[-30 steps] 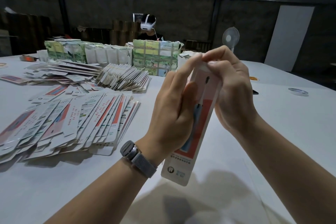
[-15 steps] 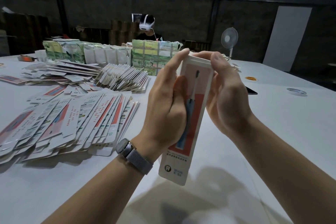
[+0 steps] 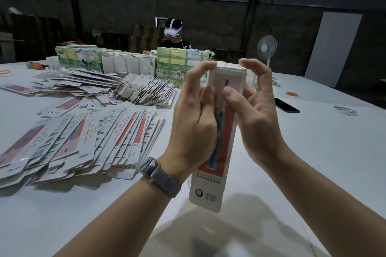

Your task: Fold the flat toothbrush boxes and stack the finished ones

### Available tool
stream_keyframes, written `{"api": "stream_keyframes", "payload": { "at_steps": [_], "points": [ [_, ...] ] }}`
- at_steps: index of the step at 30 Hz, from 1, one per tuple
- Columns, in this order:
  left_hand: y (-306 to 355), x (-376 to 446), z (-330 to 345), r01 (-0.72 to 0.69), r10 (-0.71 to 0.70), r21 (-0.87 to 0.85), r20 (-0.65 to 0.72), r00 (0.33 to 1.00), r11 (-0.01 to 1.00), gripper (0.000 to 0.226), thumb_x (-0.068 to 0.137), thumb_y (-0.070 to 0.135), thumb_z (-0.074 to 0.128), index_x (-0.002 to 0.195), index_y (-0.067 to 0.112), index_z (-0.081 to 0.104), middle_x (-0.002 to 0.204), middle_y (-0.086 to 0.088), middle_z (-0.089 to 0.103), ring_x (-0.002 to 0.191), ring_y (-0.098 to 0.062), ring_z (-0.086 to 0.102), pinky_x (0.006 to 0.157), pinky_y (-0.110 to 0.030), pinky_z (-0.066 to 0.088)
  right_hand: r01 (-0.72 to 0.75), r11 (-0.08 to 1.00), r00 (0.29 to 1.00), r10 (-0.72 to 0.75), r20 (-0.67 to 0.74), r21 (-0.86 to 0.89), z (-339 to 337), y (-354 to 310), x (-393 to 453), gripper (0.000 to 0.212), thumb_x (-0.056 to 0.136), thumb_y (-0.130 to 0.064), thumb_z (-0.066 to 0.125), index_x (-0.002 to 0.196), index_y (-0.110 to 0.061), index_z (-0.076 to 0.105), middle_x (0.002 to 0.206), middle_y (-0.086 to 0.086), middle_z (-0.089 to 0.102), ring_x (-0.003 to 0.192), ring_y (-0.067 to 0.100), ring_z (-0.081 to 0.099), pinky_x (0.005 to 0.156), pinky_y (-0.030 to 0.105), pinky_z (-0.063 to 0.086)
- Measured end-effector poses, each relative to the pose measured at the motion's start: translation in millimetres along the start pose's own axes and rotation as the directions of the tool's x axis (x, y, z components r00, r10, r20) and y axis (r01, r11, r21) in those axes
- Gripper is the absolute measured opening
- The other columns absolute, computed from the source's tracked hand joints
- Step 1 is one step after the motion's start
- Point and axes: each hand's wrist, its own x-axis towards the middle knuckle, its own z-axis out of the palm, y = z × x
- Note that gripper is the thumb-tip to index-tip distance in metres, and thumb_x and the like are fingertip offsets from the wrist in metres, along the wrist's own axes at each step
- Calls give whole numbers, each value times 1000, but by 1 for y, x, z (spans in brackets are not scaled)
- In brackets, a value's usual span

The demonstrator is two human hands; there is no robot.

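Head view: the toothbrush box [image 3: 221,137] was held upright above the white table [image 3: 313,152], between both hands. The left hand [image 3: 194,123] gripped its left edge, thumb on the front; the right hand [image 3: 252,117] pinched the right side, forefinger curled over the top end. By my judgement, the top flap was being closed; next it wanted tucking home, then stacking. Box: long, slim, white, red panel with a printed toothbrush. Flat blanks [image 3: 79,137] lay fanned to the left.
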Motion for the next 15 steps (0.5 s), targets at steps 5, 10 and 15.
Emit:
{"api": "stream_keyframes", "payload": {
  "at_steps": [5, 10, 15],
  "points": [
    [1, 0, 0, -7, 7, 38, -5, 1000, 999, 29, 103, 14, 34, 125, 32, 42, 103, -7, 55, 86, -32, 64, 69, -52, 57, 21, 1000, 1000, -21, 11, -4, -2, -1, 1, 26, 98, -9, 51, 115, -24, 40, 96, 1, 69, 93, 22, 71, 79, 28, 57],
    [2, -1, 0, 4, -4, 40, -4, 1000, 999, 29, 103, 17, 34, 127, 32, 41, 111, -13, 58, 93, -33, 64, 75, -54, 57, 46, 998, 999, -45, 13, -38, -1, 0, 1, 26, 99, -6, 52, 115, -22, 38, 97, -3, 71, 96, 22, 71, 79, 27, 57],
    [2, -2, 2, 8, -7, 56, -20, 1000, 998, 40, 103, 18, 34, 141, 33, 33, 132, -21, 54, 109, -32, 63, 86, -53, 56, 24, 997, 1000, -23, 17, -73, -3, -2, 3, 27, 98, -9, 55, 113, -23, 38, 102, 0, 73, 97, 24, 72, 80, 29, 58]
  ]
}}
